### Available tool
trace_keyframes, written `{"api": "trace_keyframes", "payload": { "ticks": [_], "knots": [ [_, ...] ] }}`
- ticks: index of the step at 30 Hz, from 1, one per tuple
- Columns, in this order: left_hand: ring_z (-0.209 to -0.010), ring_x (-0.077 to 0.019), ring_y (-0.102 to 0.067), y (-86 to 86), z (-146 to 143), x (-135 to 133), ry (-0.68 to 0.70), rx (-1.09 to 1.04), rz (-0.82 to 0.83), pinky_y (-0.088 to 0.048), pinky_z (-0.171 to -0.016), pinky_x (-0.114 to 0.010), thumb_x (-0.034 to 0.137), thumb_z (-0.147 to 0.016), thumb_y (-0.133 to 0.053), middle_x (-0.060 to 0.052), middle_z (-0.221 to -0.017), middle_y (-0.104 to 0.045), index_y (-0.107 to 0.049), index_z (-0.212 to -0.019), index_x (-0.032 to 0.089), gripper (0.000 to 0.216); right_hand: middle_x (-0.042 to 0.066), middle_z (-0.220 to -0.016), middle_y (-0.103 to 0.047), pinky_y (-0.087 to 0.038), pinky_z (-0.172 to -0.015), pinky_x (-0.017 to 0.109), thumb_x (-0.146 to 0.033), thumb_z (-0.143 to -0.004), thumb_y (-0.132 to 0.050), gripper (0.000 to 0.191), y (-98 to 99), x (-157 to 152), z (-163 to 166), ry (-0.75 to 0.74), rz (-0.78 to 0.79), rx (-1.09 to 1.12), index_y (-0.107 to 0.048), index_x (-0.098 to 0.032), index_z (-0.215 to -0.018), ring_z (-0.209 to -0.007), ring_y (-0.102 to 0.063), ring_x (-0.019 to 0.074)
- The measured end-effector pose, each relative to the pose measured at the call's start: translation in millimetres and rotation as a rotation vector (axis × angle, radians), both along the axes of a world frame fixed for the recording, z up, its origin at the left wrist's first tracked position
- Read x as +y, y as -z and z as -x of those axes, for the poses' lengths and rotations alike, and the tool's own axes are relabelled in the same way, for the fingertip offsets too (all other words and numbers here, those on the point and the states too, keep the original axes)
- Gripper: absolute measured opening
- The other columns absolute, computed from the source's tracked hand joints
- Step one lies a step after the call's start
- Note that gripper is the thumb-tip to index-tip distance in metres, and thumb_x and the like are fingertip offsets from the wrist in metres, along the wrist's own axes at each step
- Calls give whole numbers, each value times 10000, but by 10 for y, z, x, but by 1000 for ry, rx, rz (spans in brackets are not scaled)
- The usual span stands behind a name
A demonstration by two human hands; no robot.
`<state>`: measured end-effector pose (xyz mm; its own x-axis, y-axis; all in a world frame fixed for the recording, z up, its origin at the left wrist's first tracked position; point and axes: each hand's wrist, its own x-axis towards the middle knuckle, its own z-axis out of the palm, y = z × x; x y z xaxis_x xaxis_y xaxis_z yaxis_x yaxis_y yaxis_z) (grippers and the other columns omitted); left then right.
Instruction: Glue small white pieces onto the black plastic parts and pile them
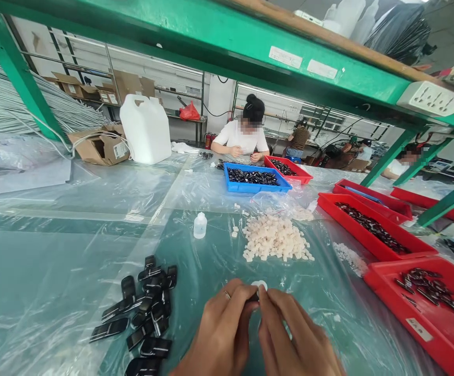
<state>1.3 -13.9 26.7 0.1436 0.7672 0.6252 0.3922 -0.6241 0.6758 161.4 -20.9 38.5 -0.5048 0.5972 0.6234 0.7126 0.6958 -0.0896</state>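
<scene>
My left hand point(221, 329) and my right hand point(295, 339) meet at the bottom centre, fingers pinched together around a small white piece point(259, 285) and something dark between the fingertips. A ring sits on my left hand. A heap of several black flat parts point(144, 310) lies to the left of my hands. A pile of small white pieces point(274, 237) lies just beyond them on the clear plastic sheet. A small white bottle point(200, 225) stands left of that pile.
Red trays point(371, 237) with black parts line the right side. A blue tray point(254, 186) and another red tray sit farther back before a seated person point(242, 137). A large white jug point(145, 128) and cardboard boxes point(99, 146) stand back left. A green shelf frame point(219, 36) overhangs.
</scene>
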Motion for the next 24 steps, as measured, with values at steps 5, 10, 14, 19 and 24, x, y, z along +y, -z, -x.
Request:
{"api": "trace_keyframes", "payload": {
  "ticks": [5, 10, 14, 19, 24],
  "knots": [
    [-670, -149, -677, 0, 38, 72, -63, 60, 17, -481, -605, -228, 103, -1011, -459, 17, -832, -644, -554, -1069, 273, 203, 123, -1165, -682, -653, -747, 337, -139, -996, -476, 504, -179, 254, -169, -129, 155, 24, -463, -251, -1488, -965, -724, 258],
    [-601, -145, -665, 4, 45, 141, -84, 99, 32, -452, -529, -210, 199, -1013, -539, 30, -824, -690, -567, -1098, 296, 132, 62, -1089, -677, -604, -800, 344, -284, -1073, -496, 190, -346, 1008, -1210, 146, 220, 115, -633, -190, -1165, -918, -683, 183],
    [-592, -161, -646, 33, 0, 140, -73, 103, 58, -442, -485, -213, 269, -1023, -527, 3, -878, -720, -603, -1085, 303, 104, 43, -1078, -671, -586, -772, 311, -350, -1056, -559, 190, -310, 1426, -2016, 321, 307, 39, -666, -196, -1088, -894, -674, 167],
    [-566, -145, -621, 59, -10, 148, -58, 118, 74, -439, -525, -222, 273, -1036, -501, 11, -899, -707, -604, -1097, 309, 125, 42, -1086, -668, -586, -781, 321, -347, -1044, -582, 186, -166, 1522, -2229, 377, 400, -37, -662, -191, -1106, -927, -679, 184],
    [-594, -148, -636, 48, 41, 145, -52, 154, 96, -432, -538, -235, 240, -1037, -507, 3, -939, -700, -573, -1142, 313, 144, 37, -1050, -668, -584, -750, 303, -347, -1051, -571, 188, -153, 1566, -2183, 326, 464, -15, -662, -186, -1084, -889, -678, 171]
  ]
}}
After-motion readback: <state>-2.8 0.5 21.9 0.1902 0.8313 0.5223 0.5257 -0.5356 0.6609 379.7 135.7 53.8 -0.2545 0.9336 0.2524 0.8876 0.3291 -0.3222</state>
